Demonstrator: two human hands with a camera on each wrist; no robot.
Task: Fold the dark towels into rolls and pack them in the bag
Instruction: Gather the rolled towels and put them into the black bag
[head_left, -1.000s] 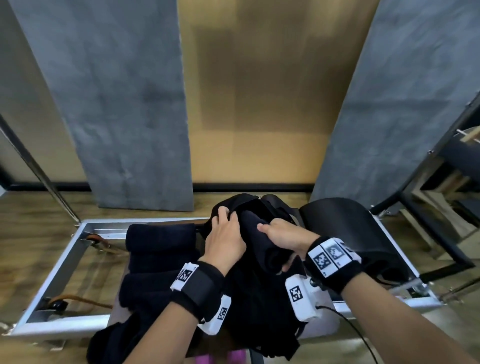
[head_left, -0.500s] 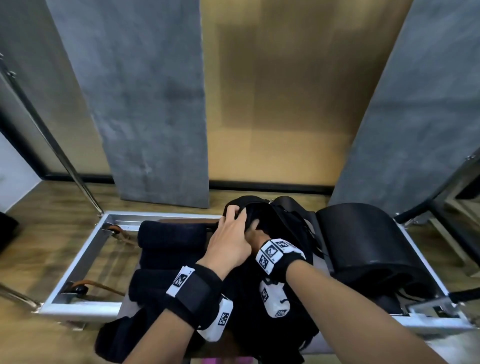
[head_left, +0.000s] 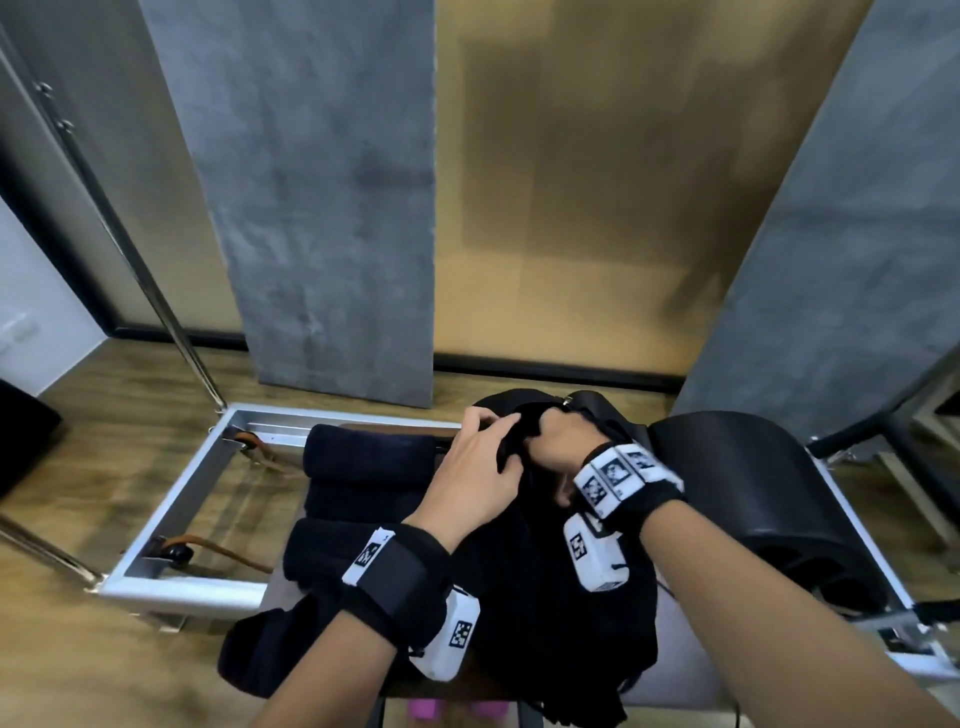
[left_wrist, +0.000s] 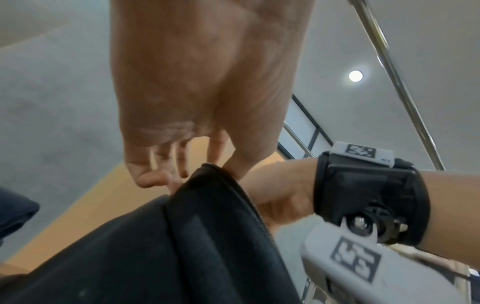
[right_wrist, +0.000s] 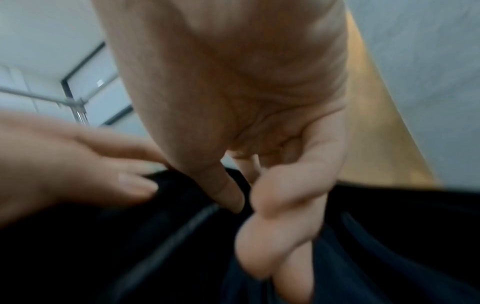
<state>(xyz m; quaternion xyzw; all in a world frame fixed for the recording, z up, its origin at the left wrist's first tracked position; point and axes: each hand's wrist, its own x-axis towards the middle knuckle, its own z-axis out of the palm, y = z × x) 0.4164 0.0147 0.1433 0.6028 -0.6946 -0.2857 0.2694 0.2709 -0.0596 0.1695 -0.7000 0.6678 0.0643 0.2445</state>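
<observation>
Since a second ago the right hand (head_left: 558, 441) has gone from lying over the towel at the bag's mouth to sinking wrist-deep into that opening, and the head camera has tipped up, showing more wall. Its fingers (right_wrist: 262, 242) are curled around dark cloth inside the black bag (head_left: 561, 582); whether that cloth is the towel or the bag's lining cannot be told. The left hand (head_left: 475, 478) grips the bag's zippered rim (left_wrist: 223, 185), thumb pressed on one side and fingers on the other, holding the mouth apart just beside the right hand. The bag sits on a grey pad within a silver metal frame (head_left: 176, 493). Two rolled dark towels (head_left: 371, 457) lie stacked just left of the bag, touching it, with a third roll (head_left: 322, 556) nearer the person and more dark cloth (head_left: 260, 660) hanging off the pad's near left edge. Right of the bag stands a black padded barrel (head_left: 748, 483). Behind the frame rise grey wall panels (head_left: 322, 208).
</observation>
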